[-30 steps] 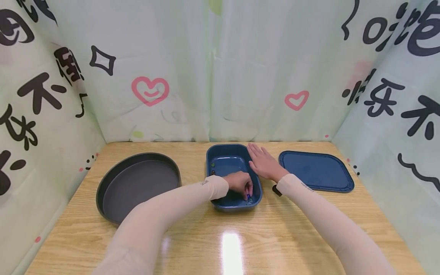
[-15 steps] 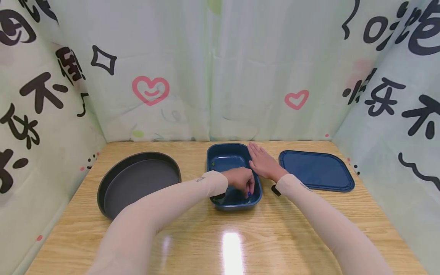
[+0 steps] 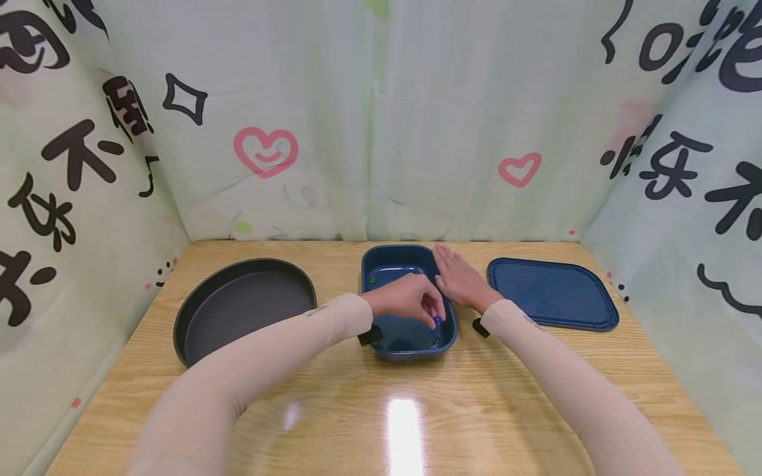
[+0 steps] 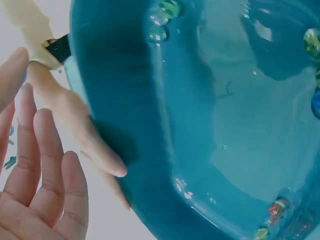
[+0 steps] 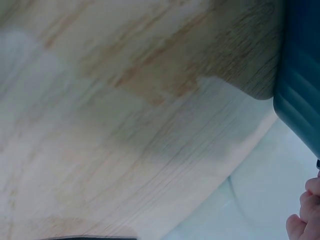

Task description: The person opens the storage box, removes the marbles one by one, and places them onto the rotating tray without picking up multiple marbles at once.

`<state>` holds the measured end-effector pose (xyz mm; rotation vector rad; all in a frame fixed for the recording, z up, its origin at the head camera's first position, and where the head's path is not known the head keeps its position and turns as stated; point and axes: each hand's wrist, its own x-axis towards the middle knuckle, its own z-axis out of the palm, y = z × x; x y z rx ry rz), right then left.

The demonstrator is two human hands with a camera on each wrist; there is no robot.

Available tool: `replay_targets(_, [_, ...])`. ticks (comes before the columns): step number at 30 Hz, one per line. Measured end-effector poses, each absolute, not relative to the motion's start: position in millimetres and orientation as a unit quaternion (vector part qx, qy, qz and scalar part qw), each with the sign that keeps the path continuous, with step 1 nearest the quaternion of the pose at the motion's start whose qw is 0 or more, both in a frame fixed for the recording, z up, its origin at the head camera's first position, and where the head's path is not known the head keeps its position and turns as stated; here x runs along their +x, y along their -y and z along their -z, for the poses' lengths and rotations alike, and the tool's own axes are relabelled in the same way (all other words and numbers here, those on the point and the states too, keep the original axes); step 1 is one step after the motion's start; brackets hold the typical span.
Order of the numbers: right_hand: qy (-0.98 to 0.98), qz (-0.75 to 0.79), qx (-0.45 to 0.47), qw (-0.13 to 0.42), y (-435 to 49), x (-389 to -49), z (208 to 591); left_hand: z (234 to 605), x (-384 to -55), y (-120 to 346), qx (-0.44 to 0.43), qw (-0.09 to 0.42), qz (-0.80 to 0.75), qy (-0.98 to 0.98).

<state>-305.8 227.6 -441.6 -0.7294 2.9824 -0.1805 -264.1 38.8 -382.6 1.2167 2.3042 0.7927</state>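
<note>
Above the deep blue rectangular box, my left hand pinches a small blue marble between thumb and fingertips. In the left wrist view only a sliver of that marble shows, behind the thumb. Several glass marbles lie inside along the box's edges: a green one, a blue one and a red-streaked one. My right hand rests with straight fingers along the box's right rim. In the right wrist view, part of a hand shows at the lower right, below the box wall.
A round dark grey pan stands on the wooden table, left of the box, behind my left forearm. A flat blue lid lies to the right. Printed curtains close off the back and both sides.
My left hand has risen from the box's floor and moved slightly back and left, carrying the blue marble. My right hand stays at the rim.
</note>
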Motion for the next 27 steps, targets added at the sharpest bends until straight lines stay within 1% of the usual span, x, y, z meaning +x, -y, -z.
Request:
replay_targets(10, [-0.973,0.061,-0.222,0.034,-225.6,-305.1,442.7,362.6,-249.9,-13.5,0.41,0.181,-0.373,-0.813])
replay_targets(19, [-0.973,0.049,-0.222,0.025,-225.4,-307.1,445.0,343.8,-243.5,20.0,0.416,0.114,-0.434,-0.791])
replay_targets(24, [-0.974,0.047,-0.222,0.024,-224.5,-306.1,443.6,336.5,-242.7,45.3,0.376,0.1,-0.471,-0.792])
replay_targets(27, [-0.974,0.048,-0.219,0.029,-224.2,-304.9,442.4,333.9,-243.9,63.7,0.328,0.092,-0.488,-0.804])
